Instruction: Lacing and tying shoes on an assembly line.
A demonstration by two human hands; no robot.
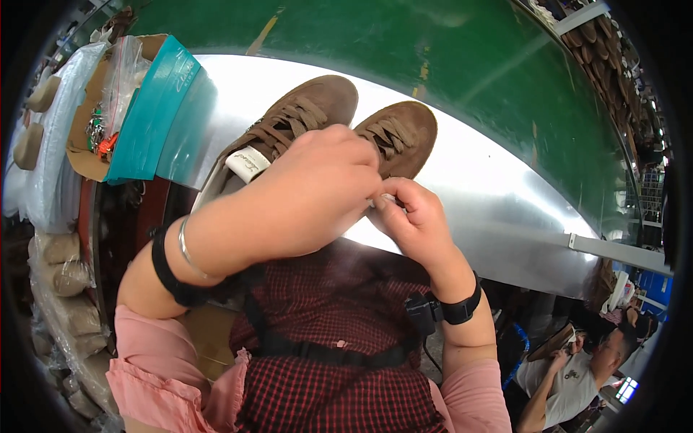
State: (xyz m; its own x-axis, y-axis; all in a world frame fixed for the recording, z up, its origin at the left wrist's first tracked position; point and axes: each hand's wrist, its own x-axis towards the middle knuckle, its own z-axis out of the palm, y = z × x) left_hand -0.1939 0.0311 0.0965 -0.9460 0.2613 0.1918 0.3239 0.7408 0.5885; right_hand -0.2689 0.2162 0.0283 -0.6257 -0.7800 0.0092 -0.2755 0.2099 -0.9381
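Note:
Two brown lace-up shoes stand side by side on the shiny metal table point(498, 209), toes pointing away from me. The left shoe point(328, 97) has a white tag or tongue label point(247, 164) showing at its opening. My left hand point(328, 177) is closed in front of the right shoe point(415, 130) and hides its rear part. Thumb and forefinger of my right hand point(411, 216) are pinched together against the left hand's fingertips. Something small and whitish shows between the fingers, too small and covered to name.
At the left stands an open teal cardboard box point(155, 108) with plastic bags and small coloured pieces inside. Plastic-wrapped bundles point(68, 289) are stacked beside it. A green surface point(462, 43) lies beyond the table. Another person point(577, 375) sits at the lower right, holding a shoe.

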